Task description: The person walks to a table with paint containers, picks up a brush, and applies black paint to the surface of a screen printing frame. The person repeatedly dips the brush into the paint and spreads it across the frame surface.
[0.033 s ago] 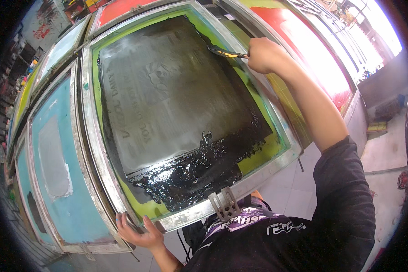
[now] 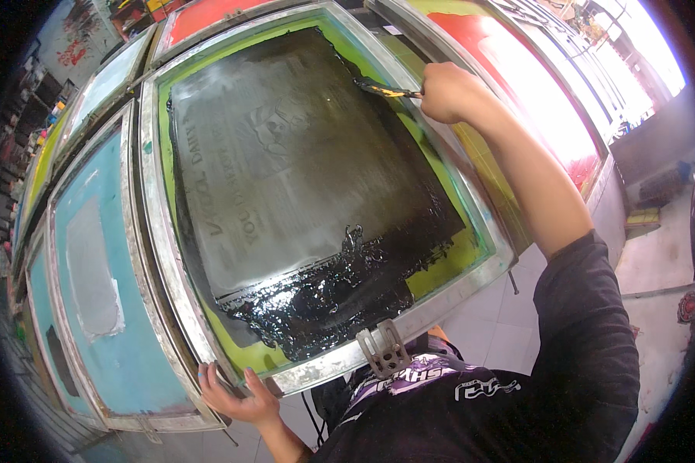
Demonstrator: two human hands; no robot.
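Note:
A large screen-printing frame [image 2: 434, 311] with a pale metal border is in front of me. Its green mesh [image 2: 436, 272] is mostly covered by black ink [image 2: 316, 309], thick and glossy along the near side. Faint lettering and a drawing show through the thinner film. At the frame's far right side, my right hand [image 2: 457, 94] is closed round the end of a spatula [image 2: 390, 92], whose yellow part is smeared black and whose tip rests at the ink's edge. My left hand [image 2: 243, 400] touches the near left corner, its thumb and fingers spread apart.
Blue-meshed frames [image 2: 135, 309] stand close on the left. To the right lies a red-inked screen [image 2: 510, 85], and another red screen [image 2: 208, 19] is at the back. A metal clamp [image 2: 383, 349] sits on the near border, close to my body. Pale floor tiles [image 2: 471, 343] show below.

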